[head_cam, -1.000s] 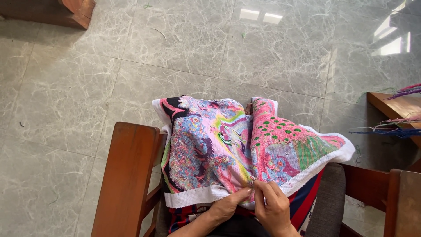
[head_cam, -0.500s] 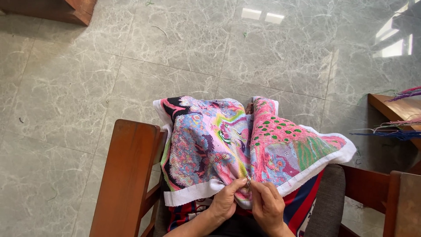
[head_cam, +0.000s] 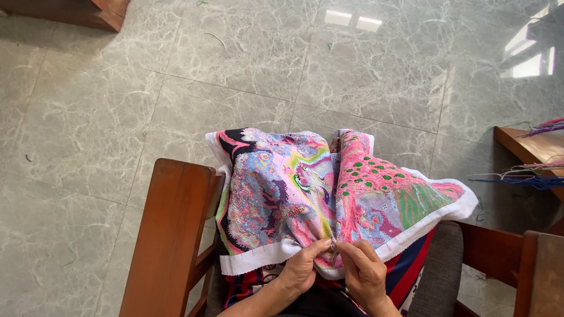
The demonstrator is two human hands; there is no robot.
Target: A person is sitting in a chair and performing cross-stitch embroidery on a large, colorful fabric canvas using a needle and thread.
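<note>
A large embroidered cloth (head_cam: 305,194), pink, blue and green with a white border, lies draped over my lap. My left hand (head_cam: 302,271) pinches the cloth's near edge at its fold. My right hand (head_cam: 365,275) is right beside it, fingertips closed on something small and thin at the same spot, probably a needle (head_cam: 333,249); it is too small to be sure. Both hands touch the cloth near the white border.
A wooden chair armrest (head_cam: 170,235) stands at my left, another (head_cam: 529,264) at my right. A wooden table (head_cam: 529,147) with loose coloured threads (head_cam: 529,179) is at the right edge. Grey marble floor tiles (head_cam: 235,58) spread ahead, with wooden furniture (head_cam: 88,12) top left.
My hands have stayed at the cloth's near edge, with small finger shifts. The view moved slightly; the cloth lies the same.
</note>
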